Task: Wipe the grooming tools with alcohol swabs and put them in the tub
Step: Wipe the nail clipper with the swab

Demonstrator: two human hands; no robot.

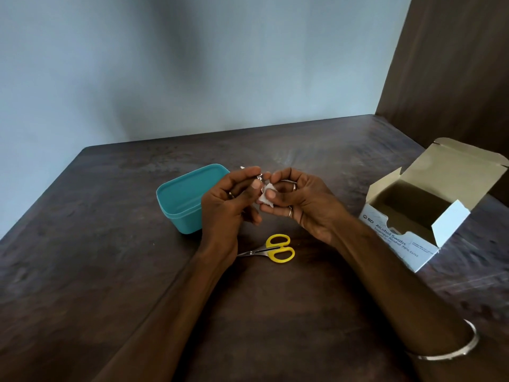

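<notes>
My left hand grips a small metal grooming tool, likely a nail clipper, above the table; most of it is hidden by my fingers. Right beside it, my right hand pinches a white alcohol swab against the tool. A teal tub stands open on the table just left of my left hand. Small scissors with yellow handles lie on the table below my hands, blades pointing left.
An open white box of alcohol swabs sits at the right, flaps up. The dark wooden table meets a pale wall at the back and a brown panel at the right. A metal bangle circles my right forearm.
</notes>
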